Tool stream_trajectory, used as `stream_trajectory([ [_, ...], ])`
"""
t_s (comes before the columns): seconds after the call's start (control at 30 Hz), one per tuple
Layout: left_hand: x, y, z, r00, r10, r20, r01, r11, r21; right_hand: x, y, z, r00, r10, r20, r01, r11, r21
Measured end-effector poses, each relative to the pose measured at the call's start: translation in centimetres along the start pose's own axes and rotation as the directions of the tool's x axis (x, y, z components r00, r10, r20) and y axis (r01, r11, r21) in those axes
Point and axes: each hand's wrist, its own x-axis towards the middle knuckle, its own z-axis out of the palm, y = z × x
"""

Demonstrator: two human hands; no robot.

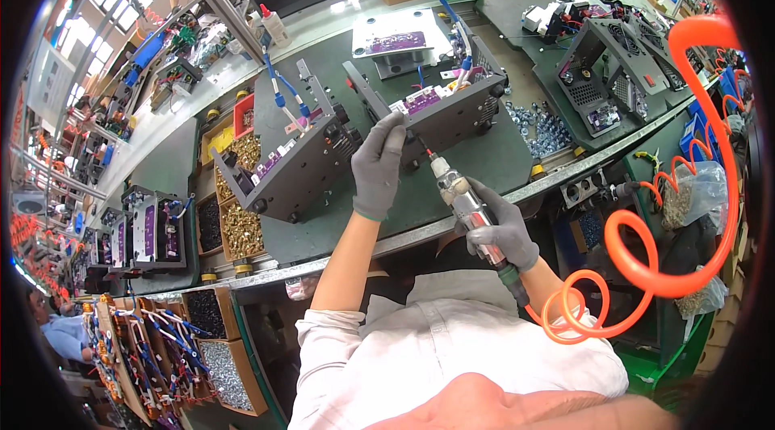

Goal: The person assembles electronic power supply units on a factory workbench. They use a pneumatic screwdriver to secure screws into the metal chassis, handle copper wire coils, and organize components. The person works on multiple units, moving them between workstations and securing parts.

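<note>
My right hand (502,228), in a grey glove, is wrapped round a silver pneumatic screwdriver (468,208). Its bit points up and left at the near wall of a dark grey metal chassis (452,117), and a small gap seems to separate them. At that wall's left end, my gloved left hand (378,165) has its fingers drawn together; whatever they pinch is too small or hidden to name. Inside this chassis sit a purple circuit board (421,99) and blue-and-white wires (466,50). A similar chassis (297,172) stands tilted to the left of my left hand.
An orange coiled air hose (638,278) loops at the right. Bins of brass fittings (242,230) lie left of the green work board (387,228); loose silver nuts (542,130) lie to the right. More chassis (609,67) stand further right, and a white plate assembly (395,34) sits behind.
</note>
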Motion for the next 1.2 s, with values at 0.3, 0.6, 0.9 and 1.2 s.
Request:
stream_trajectory([
  [0.3,-6.9,-2.0,-9.0,0.696,-0.71,0.107,0.394,0.252,-0.884,-0.7,1.2,-0.5,0.998,0.069,0.011,-0.068,0.997,-0.044],
  [0.6,-16.6,3.5,-23.3,0.579,-0.266,-0.771,0.132,0.963,-0.233,1.0,5.8,2.9,0.932,0.305,0.194,-0.244,0.927,-0.284],
  [0.9,-22.5,5.8,-38.0,0.583,0.592,-0.557,0.547,0.22,0.807,2.1,8.3,8.3,0.875,0.408,0.26,-0.274,0.861,-0.429],
  [1.2,-30.3,5.7,-34.5,0.424,0.494,-0.759,0.383,0.661,0.645,3.5,10.7,16.3,0.668,0.709,0.225,-0.433,0.617,-0.657],
])
